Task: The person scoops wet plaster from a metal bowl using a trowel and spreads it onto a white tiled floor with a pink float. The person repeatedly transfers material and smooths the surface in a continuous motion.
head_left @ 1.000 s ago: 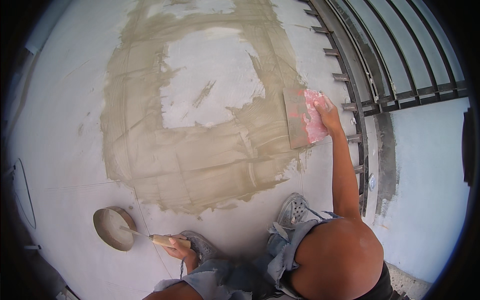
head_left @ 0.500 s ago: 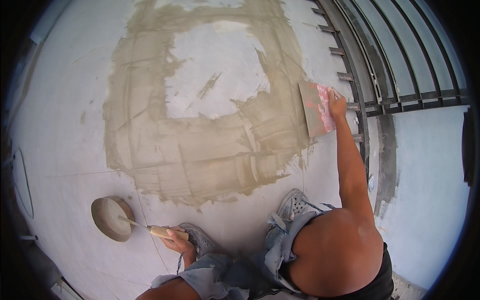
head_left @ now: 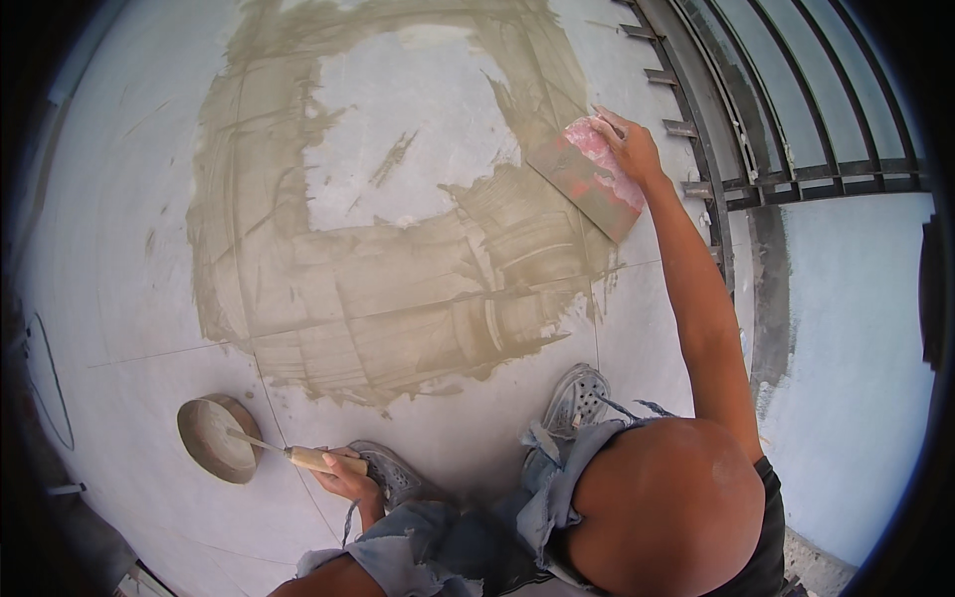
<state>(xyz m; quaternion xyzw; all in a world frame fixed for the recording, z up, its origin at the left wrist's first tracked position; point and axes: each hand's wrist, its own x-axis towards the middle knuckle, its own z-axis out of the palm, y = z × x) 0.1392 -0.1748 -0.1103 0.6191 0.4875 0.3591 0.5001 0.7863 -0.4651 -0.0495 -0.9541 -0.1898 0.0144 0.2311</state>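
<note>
My right hand (head_left: 629, 149) grips a wide, flat putty blade (head_left: 582, 184) by its worn pink-and-red edge. The blade lies slantwise over the right side of a ring of tan filler (head_left: 378, 294) spread on the pale floor. How hard it presses there cannot be told. At the lower left, my left hand (head_left: 348, 481) is closed round the wooden handle of a spatula (head_left: 313, 459). Its thin metal shank reaches over the rim into a round, shallow pan (head_left: 221, 473) holding a greyish paste, and the tip is hard to make out.
Dark metal railing (head_left: 701, 159) with short jutting stubs runs along the right. Beyond it is a pale blue panel (head_left: 856, 348) with a grey strip. My shoes (head_left: 577, 398) stand just below the filler. A thin cable (head_left: 55, 398) lies at the far left.
My right hand has moved up and left with the putty blade, which has turned from nearly upright to slanted and now overlaps the filler more. My left hand keeps its hold on the spatula.
</note>
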